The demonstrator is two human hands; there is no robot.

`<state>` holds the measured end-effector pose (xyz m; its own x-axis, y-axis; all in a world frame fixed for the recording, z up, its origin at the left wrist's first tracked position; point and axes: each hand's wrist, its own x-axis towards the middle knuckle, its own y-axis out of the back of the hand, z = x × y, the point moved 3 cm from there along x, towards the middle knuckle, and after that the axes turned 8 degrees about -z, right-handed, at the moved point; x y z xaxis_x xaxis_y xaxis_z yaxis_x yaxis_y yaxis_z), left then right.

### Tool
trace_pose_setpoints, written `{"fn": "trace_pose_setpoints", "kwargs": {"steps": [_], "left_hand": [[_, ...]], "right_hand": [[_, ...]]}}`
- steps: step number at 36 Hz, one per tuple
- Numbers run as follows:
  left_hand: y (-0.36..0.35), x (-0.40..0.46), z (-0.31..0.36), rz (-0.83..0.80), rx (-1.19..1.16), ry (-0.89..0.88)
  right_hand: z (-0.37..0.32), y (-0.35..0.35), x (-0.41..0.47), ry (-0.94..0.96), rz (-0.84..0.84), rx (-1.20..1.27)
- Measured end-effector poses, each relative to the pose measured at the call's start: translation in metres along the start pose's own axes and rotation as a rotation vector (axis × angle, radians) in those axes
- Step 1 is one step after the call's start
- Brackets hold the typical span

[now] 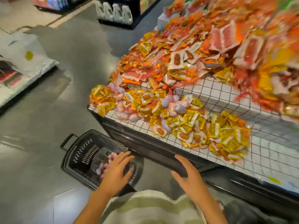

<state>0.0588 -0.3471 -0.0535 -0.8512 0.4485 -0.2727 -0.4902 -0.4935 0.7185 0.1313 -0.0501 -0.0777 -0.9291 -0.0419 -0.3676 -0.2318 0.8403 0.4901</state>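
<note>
A black plastic shopping basket stands on the floor beside a display stand. Pink wrapped snack packets lie inside it. My left hand hovers over the basket with fingers spread and holds nothing. My right hand is open too, fingers straight, in front of the stand's dark base. On the stand's lower tier lie yellow and orange snack packets mixed with pink and lilac sausage-like packs.
The stand's white top with a black wire grid runs to the right. A higher tier carries a heap of orange and red packets. White sacks lie on a pallet at left. A shelf with white bottles stands beyond the grey floor.
</note>
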Motion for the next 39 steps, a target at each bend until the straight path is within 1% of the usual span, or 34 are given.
{"fn": "trace_pose_setpoints", "kwargs": {"steps": [6,9,15,21,26,31,36,39], "left_hand": [[-0.036,0.033,0.059,-0.155,0.162,-0.112],[-0.044,0.051,0.084,-0.178,0.164,-0.178],[-0.052,0.097,0.134,-0.258,0.172,-0.309],[-0.052,0.151,0.187,-0.25,0.169,-0.551],[-0.059,0.192,0.22,-0.242,0.17,-0.612],[-0.07,0.228,0.241,-0.226,0.222,-0.713],[-0.076,0.242,0.25,-0.23,0.31,-0.657],[-0.08,0.244,0.252,-0.19,0.343,-0.655]], "right_hand": [[0.052,0.038,-0.046,-0.099,0.117,-0.003],[0.069,0.052,-0.061,-0.14,0.15,0.018],[0.09,0.081,-0.08,-0.19,0.289,0.087],[0.094,0.119,-0.085,-0.193,0.494,0.104],[0.089,0.15,-0.078,-0.192,0.587,0.102],[0.079,0.187,-0.055,-0.185,0.626,0.128],[0.081,0.221,-0.016,-0.183,0.562,0.173],[0.087,0.241,0.017,-0.188,0.506,0.228]]}}
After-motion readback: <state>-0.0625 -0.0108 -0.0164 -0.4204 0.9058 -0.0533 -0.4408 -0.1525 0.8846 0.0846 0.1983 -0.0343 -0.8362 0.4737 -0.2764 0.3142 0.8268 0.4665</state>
